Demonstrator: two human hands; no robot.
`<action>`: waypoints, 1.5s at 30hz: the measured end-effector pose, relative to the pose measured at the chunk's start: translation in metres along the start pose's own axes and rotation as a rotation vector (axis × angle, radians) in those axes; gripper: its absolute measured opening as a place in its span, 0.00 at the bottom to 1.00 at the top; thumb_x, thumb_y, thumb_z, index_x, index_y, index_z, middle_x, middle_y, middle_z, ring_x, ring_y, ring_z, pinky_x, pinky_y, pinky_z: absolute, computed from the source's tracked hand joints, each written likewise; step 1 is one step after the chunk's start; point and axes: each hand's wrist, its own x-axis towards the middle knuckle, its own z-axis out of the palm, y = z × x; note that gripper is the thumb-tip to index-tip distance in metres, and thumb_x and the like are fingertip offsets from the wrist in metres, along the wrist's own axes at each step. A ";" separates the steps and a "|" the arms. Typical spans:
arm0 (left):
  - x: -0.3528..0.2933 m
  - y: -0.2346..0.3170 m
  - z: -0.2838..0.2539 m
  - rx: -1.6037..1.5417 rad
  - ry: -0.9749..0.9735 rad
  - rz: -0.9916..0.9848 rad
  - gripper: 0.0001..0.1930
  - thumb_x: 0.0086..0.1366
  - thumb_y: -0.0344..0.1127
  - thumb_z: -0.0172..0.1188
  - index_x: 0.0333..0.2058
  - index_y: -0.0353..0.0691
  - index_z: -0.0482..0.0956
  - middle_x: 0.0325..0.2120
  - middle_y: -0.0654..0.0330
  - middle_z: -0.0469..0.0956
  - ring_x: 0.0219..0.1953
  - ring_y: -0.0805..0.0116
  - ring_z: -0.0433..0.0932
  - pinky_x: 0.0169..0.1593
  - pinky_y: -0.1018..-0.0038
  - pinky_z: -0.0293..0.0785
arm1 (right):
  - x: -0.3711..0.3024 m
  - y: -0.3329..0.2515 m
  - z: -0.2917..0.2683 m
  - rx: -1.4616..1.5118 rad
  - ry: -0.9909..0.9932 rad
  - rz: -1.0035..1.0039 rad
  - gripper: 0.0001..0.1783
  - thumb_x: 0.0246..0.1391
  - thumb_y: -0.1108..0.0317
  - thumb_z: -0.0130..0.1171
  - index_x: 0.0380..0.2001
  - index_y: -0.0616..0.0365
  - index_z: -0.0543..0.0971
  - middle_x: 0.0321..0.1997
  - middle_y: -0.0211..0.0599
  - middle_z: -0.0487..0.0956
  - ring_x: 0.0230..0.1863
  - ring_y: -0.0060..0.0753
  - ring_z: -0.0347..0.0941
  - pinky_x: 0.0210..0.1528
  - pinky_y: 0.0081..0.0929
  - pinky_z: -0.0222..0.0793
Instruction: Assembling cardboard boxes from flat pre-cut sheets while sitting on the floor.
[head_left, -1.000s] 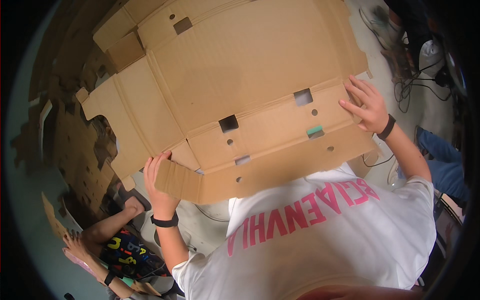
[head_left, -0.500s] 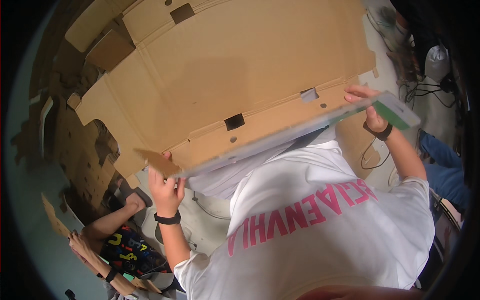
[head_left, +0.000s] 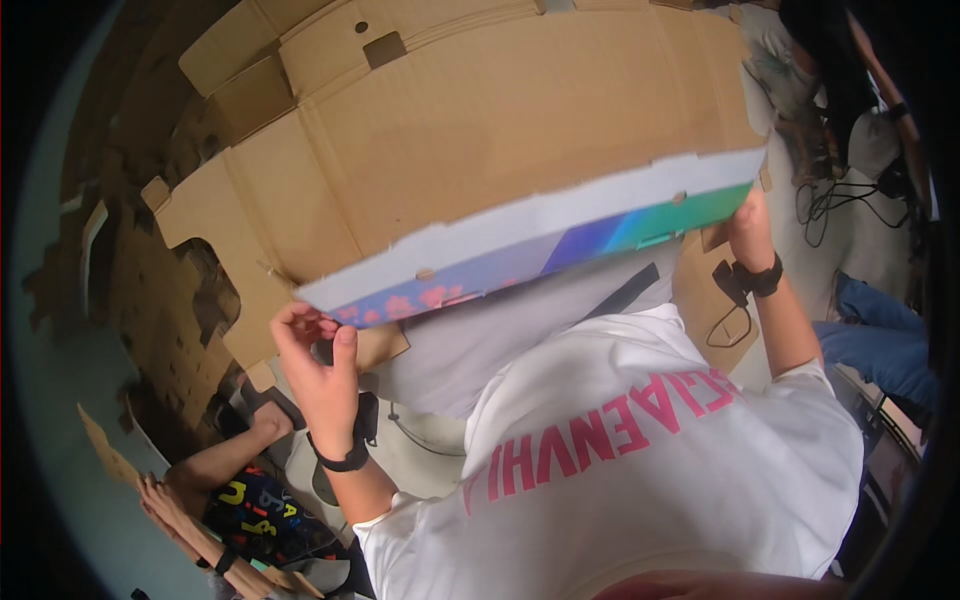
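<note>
Left hand (head_left: pixel 322 365) and right hand (head_left: pixel 750 230) grip the printed cardboard flap (head_left: pixel 590 228) by its ends; even pressure should crease it straight.

A large cardboard sheet (head_left: pixel 480 140) spreads across 12 o'clock, with a flap (head_left: pixel 560 215) along its near side. The left hand (head_left: pixel 320 355) is at the flap's left end, between 8 and 9 o'clock; the right hand (head_left: pixel 750 230) is at its right end, between 2 and 3. Beyond that hand, cables (head_left: pixel 840 205) lie on the floor, a trouser leg (head_left: pixel 870 345) at 3. Loose cardboard (head_left: pixel 160 300) lies at 9, a co-worker's hands (head_left: pixel 170 512) at 8.
</note>
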 end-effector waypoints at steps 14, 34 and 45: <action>-0.003 -0.009 -0.003 -0.270 -0.406 0.080 0.16 0.58 0.28 0.70 0.45 0.28 0.81 0.42 0.49 0.85 0.40 0.64 0.83 0.45 0.68 0.80 | -0.035 -0.033 0.037 -0.026 0.281 -0.005 0.69 0.43 0.26 0.66 0.70 0.65 0.47 0.37 0.42 0.83 0.44 0.34 0.81 0.49 0.26 0.73; -0.071 0.017 0.011 -0.001 -0.539 0.224 0.17 0.54 0.24 0.67 0.45 0.38 0.85 0.37 0.54 0.86 0.39 0.58 0.86 0.40 0.70 0.81 | -0.045 -0.018 0.028 -0.254 0.237 -0.198 0.32 0.61 0.41 0.61 0.45 0.64 0.76 0.30 0.29 0.77 0.30 0.23 0.74 0.34 0.17 0.69; -0.073 -0.013 0.005 -0.112 -0.513 -0.036 0.23 0.60 0.41 0.69 0.46 0.28 0.78 0.41 0.45 0.82 0.37 0.59 0.82 0.44 0.66 0.76 | -0.020 -0.044 0.014 -0.109 -0.057 0.158 0.27 0.72 0.52 0.45 0.48 0.71 0.77 0.42 0.32 0.80 0.45 0.23 0.72 0.52 0.24 0.65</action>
